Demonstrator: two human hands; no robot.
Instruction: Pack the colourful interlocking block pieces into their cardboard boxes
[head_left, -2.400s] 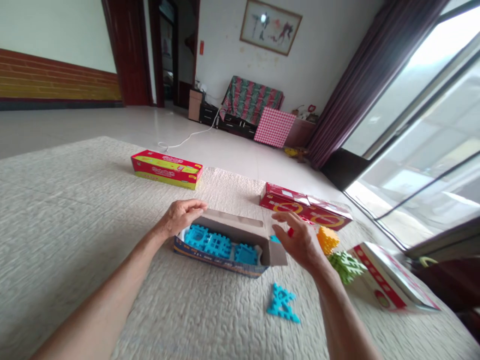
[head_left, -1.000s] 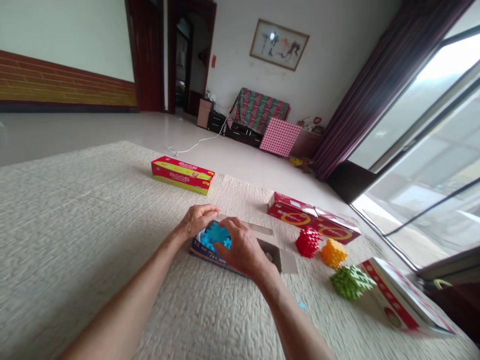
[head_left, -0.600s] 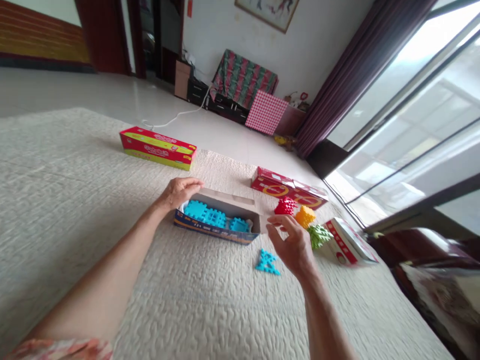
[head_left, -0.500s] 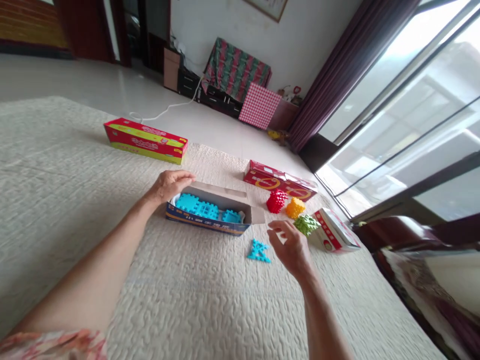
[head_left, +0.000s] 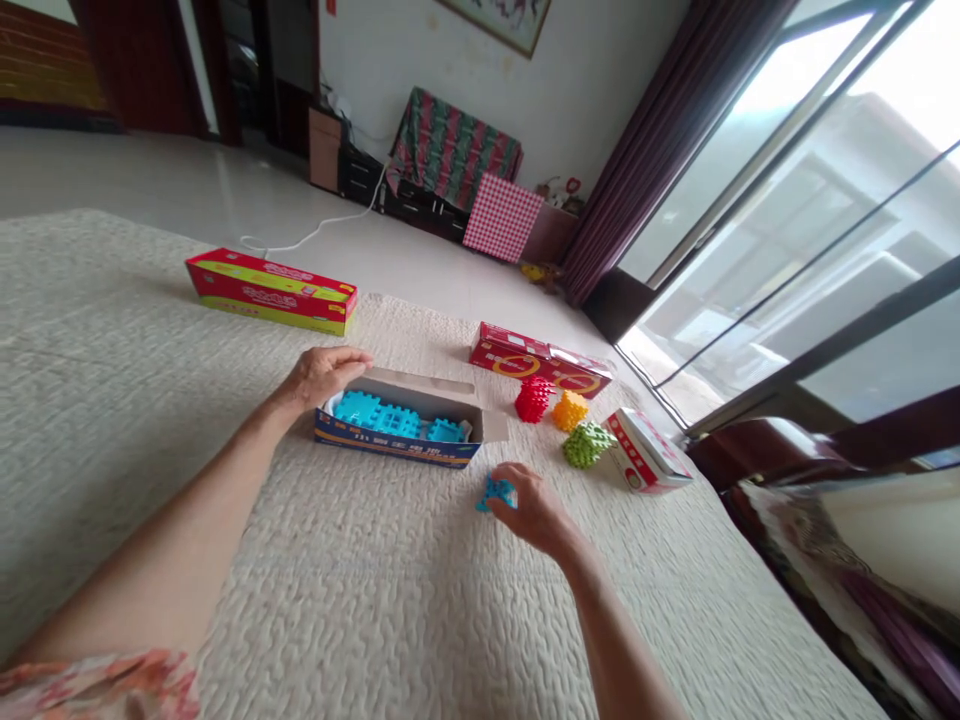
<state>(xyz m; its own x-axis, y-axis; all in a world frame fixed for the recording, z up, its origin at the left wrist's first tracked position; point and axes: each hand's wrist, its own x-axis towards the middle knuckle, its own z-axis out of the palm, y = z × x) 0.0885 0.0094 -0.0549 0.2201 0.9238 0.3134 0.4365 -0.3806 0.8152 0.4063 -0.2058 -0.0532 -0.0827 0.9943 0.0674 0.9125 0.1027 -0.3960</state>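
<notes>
Near the right end of the open box (head_left: 397, 448), the blue piece (head_left: 499, 490), likely light and stiff, suits an edge pinch, with right hand (head_left: 532, 508) curled over it, left hand (head_left: 324, 377) at the box's left end (whether either grips, I cannot tell).

the left hand (head_left: 328, 376) is resting by the back left corner of an open box (head_left: 397, 448) holding blue blocks (head_left: 381, 416); the right hand (head_left: 531, 503) is partly covering a loose blue piece (head_left: 496, 490).
</notes>
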